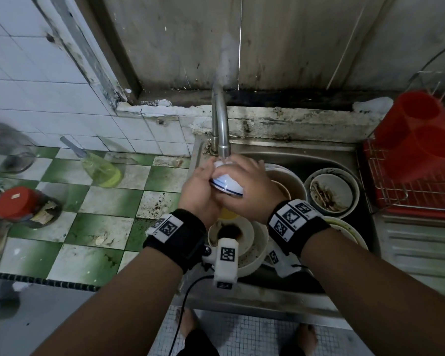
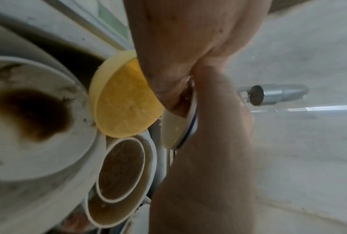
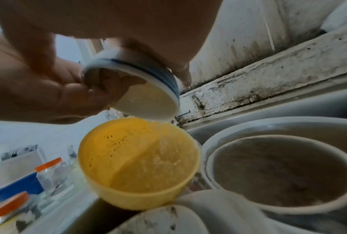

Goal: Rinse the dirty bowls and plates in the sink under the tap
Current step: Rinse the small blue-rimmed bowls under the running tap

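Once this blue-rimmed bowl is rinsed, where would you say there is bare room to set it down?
The sink is crowded with dirty bowls. Bare patches: the ribbed drainboard below the red rack, and the green checked counter between the oil bottle and the sink's edge.

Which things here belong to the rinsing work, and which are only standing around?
Part of the job:
blue-rimmed bowl, in left hand and right hand
tap
yellow bowl
dirty bowls
sink

Only standing around:
red rack
oil bottle
red-lidded jar
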